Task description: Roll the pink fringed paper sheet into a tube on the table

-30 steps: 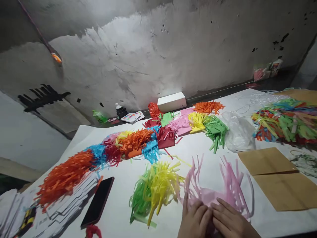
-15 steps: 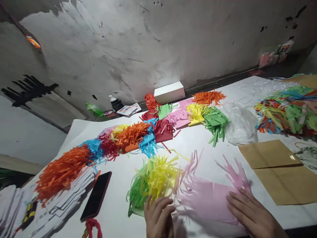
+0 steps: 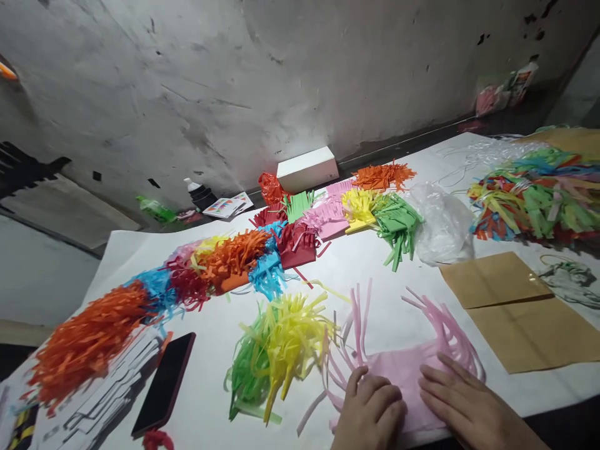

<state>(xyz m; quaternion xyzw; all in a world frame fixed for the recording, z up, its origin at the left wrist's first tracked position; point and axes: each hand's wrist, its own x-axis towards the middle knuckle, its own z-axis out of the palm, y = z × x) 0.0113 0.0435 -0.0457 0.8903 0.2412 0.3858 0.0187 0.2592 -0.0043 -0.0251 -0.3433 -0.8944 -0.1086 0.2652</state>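
A sheet of pink tissue paper [image 3: 398,369] with fringed strips at both ends lies on the white table covering near the front. My left hand [image 3: 370,409] rests on its left part, fingers curled down onto the paper; whether they pinch it I cannot see. Flat on the right part lies my right hand [image 3: 462,397], fingers stretched out. Left of the pink sheet sits a bunch of yellow fringed tissue paper [image 3: 293,337], partly over a green fringed bunch [image 3: 248,369].
Fringed paper bunches, such as an orange one [image 3: 94,340], run in a row behind. A phone [image 3: 164,384] lies at left beside stacked cut papers [image 3: 103,387]. Brown paper [image 3: 529,331], a clear plastic bag [image 3: 440,225] and a multicoloured streamer pile [image 3: 539,200] are at right. A white box [image 3: 307,170] stands near the wall.
My left hand has moved right, from beside the yellow bunch onto the pink sheet. The pink sheet's left strips now lie more gathered. The camera view has shifted slightly.
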